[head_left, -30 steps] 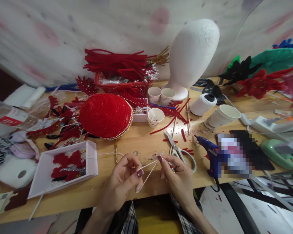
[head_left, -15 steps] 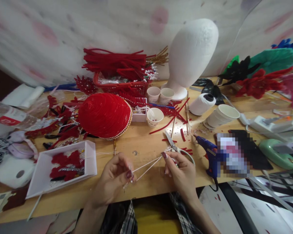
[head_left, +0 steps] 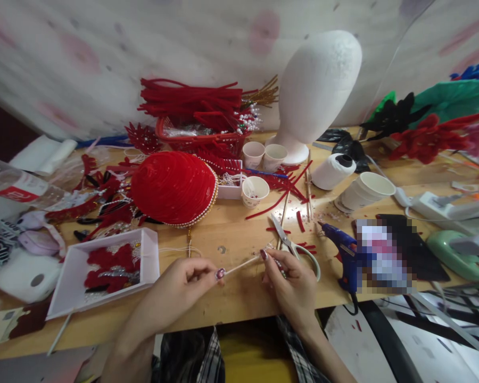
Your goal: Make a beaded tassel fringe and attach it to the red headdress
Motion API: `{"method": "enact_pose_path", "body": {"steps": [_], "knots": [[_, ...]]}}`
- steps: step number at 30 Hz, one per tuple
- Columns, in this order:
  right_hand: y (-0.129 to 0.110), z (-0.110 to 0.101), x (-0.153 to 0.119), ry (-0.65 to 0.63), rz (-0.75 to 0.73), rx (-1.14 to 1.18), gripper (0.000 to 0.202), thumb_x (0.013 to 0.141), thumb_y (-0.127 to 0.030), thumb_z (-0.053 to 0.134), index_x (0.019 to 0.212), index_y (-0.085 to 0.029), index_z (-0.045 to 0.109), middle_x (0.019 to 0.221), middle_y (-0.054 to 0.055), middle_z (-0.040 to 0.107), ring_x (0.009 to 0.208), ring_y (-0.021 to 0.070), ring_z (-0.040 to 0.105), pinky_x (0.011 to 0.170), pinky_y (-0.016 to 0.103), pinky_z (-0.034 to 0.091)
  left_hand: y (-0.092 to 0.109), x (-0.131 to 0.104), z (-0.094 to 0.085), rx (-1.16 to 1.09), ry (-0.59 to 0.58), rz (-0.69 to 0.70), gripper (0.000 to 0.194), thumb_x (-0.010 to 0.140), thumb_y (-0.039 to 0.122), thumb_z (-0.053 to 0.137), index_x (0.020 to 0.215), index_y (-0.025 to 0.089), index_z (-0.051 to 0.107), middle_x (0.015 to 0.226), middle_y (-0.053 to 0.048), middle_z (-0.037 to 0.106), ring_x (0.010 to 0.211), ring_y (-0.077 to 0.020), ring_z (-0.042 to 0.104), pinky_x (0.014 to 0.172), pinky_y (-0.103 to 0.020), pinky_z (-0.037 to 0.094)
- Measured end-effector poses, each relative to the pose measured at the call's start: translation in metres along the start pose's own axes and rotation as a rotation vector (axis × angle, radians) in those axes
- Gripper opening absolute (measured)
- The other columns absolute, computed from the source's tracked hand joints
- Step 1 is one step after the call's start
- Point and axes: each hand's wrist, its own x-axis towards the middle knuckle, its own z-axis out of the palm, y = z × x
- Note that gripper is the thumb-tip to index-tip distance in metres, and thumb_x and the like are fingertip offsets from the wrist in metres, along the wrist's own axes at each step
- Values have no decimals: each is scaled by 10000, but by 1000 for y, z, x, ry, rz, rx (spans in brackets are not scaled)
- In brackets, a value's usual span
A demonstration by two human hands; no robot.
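Note:
A white thread (head_left: 242,263) is stretched between my two hands, low over the front of the wooden table. My left hand (head_left: 195,282) pinches its left end between thumb and finger. At the other end, my right hand (head_left: 285,276) grips the thread between thumb and forefinger, with the remaining fingers curled in. Just behind the right hand lie open scissors (head_left: 288,239), their blades pointing away to the left. A red domed cap with a beaded rim (head_left: 171,189) sits beyond my left hand. Loose white threads (head_left: 179,248) lie on the table below it.
At left stands a white box (head_left: 149,260) with red pieces. A blue glue gun (head_left: 343,250) lies at right beside a blurred screen. Paper cups (head_left: 255,192), a thread cone (head_left: 333,173) and a white foam head (head_left: 319,90) stand behind; red stems fill a basket (head_left: 199,141).
The two strands between my hands have come together into one taut line. My left hand has turned flatter and risen slightly; the right stays nearly in place. The view has shifted slightly.

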Motion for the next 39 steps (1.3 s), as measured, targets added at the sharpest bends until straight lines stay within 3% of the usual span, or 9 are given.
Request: {"method": "enact_pose_path", "body": {"steps": [2, 5, 9, 12, 25, 28, 31, 34, 39], "knots": [[1, -2, 2, 46, -17, -13, 178, 886, -328, 646, 857, -193, 757, 463, -39, 606, 401, 117, 557, 438, 222, 461, -4, 2, 2, -115, -39, 85, 306, 843, 437, 672, 665, 189, 695, 649, -3, 623, 638, -141, 528, 637, -264, 403], [2, -5, 6, 103, 12, -8, 190, 887, -348, 651, 858, -191, 754, 457, -46, 581, 403, 120, 535, 425, 231, 444, -13, 4, 10, -517, -38, 239, 372, 825, 502, 706, 627, 190, 666, 565, 31, 532, 559, -107, 464, 688, -280, 446], [4, -5, 8, 83, -3, 6, 181, 895, -338, 647, 855, -195, 750, 464, -51, 580, 408, 120, 536, 444, 239, 449, -16, 7, 22, -819, 24, 263, 289, 771, 413, 796, 642, 179, 685, 550, 43, 504, 529, -76, 438, 639, -241, 461], [6, -2, 5, 62, -45, -21, 166, 896, -324, 647, 863, -203, 756, 477, -48, 601, 417, 122, 553, 476, 245, 469, -11, 6, 27, -860, 59, 241, 278, 752, 381, 819, 637, 165, 686, 580, 33, 526, 507, -54, 416, 518, -180, 368], [-3, 1, 4, 9, -36, -18, 164, 881, -322, 659, 822, -205, 757, 479, -39, 634, 413, 117, 576, 474, 221, 469, 5, -8, 38, -952, 24, 78, 281, 797, 377, 783, 680, 152, 662, 527, 79, 391, 438, -22, 204, 441, -182, 180], [-5, 1, 5, -31, 110, 120, 212, 873, -389, 672, 813, -199, 745, 438, -48, 593, 366, 108, 513, 411, 217, 419, 2, -4, 36, -1006, 54, 173, 270, 799, 387, 780, 660, 180, 676, 473, 95, 314, 428, -35, 186, 448, -180, 249], [-8, -1, 7, -71, 260, 294, 282, 835, -464, 706, 789, -187, 727, 398, -53, 551, 332, 96, 447, 370, 210, 368, -2, 5, 35, -1027, 119, 350, 168, 795, 419, 776, 762, 259, 737, 453, 82, 302, 487, -80, 381, 603, -227, 442], [-12, -4, 8, -108, 336, 384, 322, 795, -495, 739, 784, -173, 721, 388, -50, 541, 334, 84, 419, 368, 198, 326, -4, 13, 35, -1023, 105, 425, 148, 807, 427, 763, 938, 359, 755, 477, 71, 333, 612, -122, 512, 747, -288, 502], [-11, -5, 6, -172, 359, 453, 331, 791, -490, 750, 780, -163, 705, 390, -58, 530, 359, 73, 419, 411, 193, 332, -1, 15, 37, -1047, 58, 407, 77, 893, 314, 683, 877, 275, 747, 460, 95, 224, 434, -71, 243, 509, -181, 398]]}}
